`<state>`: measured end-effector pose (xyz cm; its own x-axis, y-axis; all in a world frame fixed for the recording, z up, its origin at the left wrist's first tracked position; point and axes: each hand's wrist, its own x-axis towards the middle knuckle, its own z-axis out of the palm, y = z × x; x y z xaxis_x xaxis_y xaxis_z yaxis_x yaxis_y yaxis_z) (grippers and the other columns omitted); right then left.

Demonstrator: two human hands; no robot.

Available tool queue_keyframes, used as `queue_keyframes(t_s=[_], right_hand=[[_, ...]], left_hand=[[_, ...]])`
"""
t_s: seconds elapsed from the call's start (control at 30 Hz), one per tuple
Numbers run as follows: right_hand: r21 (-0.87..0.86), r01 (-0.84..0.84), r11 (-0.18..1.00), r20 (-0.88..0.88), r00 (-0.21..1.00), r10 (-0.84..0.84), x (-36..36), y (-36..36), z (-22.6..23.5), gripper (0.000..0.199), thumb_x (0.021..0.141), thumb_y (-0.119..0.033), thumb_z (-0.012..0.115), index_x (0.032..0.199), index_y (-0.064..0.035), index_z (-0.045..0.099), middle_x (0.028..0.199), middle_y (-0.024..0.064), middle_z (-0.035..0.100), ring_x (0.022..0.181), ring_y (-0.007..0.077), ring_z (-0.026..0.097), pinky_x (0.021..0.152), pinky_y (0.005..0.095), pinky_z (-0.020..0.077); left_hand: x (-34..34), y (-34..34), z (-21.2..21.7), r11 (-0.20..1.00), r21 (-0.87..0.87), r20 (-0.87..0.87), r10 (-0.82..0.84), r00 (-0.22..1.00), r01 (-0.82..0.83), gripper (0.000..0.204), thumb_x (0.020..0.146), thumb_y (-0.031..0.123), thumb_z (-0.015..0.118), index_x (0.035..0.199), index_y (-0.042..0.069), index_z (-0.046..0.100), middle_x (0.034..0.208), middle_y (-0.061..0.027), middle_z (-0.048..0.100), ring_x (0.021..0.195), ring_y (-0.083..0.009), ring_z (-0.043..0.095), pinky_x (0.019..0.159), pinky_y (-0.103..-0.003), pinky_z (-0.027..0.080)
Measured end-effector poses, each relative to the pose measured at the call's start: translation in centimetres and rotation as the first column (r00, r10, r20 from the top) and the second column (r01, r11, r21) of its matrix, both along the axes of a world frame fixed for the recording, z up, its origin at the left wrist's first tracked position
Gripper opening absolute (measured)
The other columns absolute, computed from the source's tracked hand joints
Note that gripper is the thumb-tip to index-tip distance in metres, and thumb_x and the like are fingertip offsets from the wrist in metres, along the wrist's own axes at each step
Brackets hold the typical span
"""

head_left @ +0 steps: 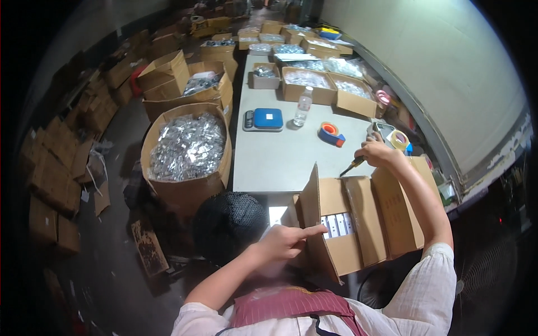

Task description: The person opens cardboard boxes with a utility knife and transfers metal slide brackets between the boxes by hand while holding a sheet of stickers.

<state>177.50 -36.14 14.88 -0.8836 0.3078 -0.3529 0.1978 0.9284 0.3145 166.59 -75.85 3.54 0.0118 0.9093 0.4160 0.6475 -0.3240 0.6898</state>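
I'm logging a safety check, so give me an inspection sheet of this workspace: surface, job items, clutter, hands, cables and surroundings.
Surface: pale grey table, partly covered.
Job items: open cardboard carton with white, dark-marked pieces inside; yellow-and-black handheld tool.
Clutter: blue-topped digital scale, clear plastic bottle, blue tape dispenser, filled boxes farther back.
Hands: left hand at a carton flap, grip unclear; right hand holds the tool.
Cables: nothing seen.
Surroundings: large carton of plastic-wrapped items at left; shadowed fan at right.
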Motion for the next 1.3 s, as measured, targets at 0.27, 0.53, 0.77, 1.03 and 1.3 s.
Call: queue_keyframes(t_s=[0.27, 0.53, 0.77, 1.03, 1.3], right_hand=[[0.08, -0.237, 0.968, 0.173, 0.96, 0.22, -0.9, 2.1, 0.5, 0.041, 0.078, -0.005, 0.064, 0.111, -0.0289, 0.073, 0.092, 0.0038, 0.071, 0.116, 0.0243, 0.058, 0.119, 0.0573, 0.0185], [0.315, -0.357, 0.879, 0.216, 0.929, 0.299, -0.7, 2.4, 3.2, 0.027, 0.081, -0.018, 0.064, 0.107, -0.0157, 0.071, 0.094, 0.0071, 0.071, 0.116, 0.0326, 0.058, 0.111, 0.0571, 0.0322], [-0.591, 0.341, 0.731, -0.013, 0.902, -0.431, -0.6, -5.5, -1.6, 0.082, 0.072, -0.068, 0.078, 0.098, 0.008, 0.064, 0.086, 0.0214, 0.068, 0.079, 0.0315, 0.069, 0.068, 0.0417, 0.0559], [-0.188, 0.195, 0.963, -0.362, 0.897, -0.253, 0.8, -2.1, -4.8, 0.033, 0.072, -0.025, 0.074, 0.094, -0.0005, 0.069, 0.09, 0.0217, 0.071, 0.088, 0.0373, 0.07, 0.078, 0.0478, 0.0563], [-0.018, 0.274, 0.962, -0.492, 0.835, -0.247, 10.0, 2.1, 7.1, 0.027, 0.07, -0.018, 0.076, 0.091, -0.0018, 0.07, 0.086, 0.0181, 0.07, 0.08, 0.0324, 0.07, 0.072, 0.0446, 0.0567]], left_hand=[[0.3, -0.1, -0.1, 0.998, 0.033, -0.052, 0.061, 0.997, -0.059, 0.075, 0.068, -0.003, 0.063, 0.136, 0.026, 0.064, 0.098, -0.01, 0.075, 0.068, -0.0224, 0.072, 0.064, -0.032, 0.061], [1.2, 0.7, -0.7, 0.987, 0.105, -0.086, 0.134, 0.987, -0.125, 0.073, 0.067, -0.006, 0.063, 0.134, 0.022, 0.065, 0.075, -0.0058, 0.069, 0.057, -0.0199, 0.065, 0.056, -0.032, 0.056], [1.8, 1.7, -1.8, 0.956, 0.274, -0.075, 0.135, 0.988, -0.11, 0.07, 0.068, -0.005, 0.064, 0.134, 0.019, 0.064, 0.063, -0.0055, 0.059, 0.052, -0.0196, 0.06, 0.052, -0.034, 0.052], [1.2, 0.8, -0.1, 0.951, 0.27, -0.317, 0.235, 0.919, -0.15, 0.064, 0.071, -0.003, 0.064, 0.131, 0.018, 0.065, 0.061, -0.0045, 0.057, 0.052, -0.0194, 0.06, 0.051, -0.033, 0.052], [1.5, 2.9, -1.9, 0.953, 0.301, -0.106, 0.068, 0.992, -0.033, 0.068, 0.072, -0.006, 0.063, 0.135, 0.018, 0.063, 0.06, -0.0041, 0.055, 0.051, -0.0183, 0.058, 0.051, -0.032, 0.051]])
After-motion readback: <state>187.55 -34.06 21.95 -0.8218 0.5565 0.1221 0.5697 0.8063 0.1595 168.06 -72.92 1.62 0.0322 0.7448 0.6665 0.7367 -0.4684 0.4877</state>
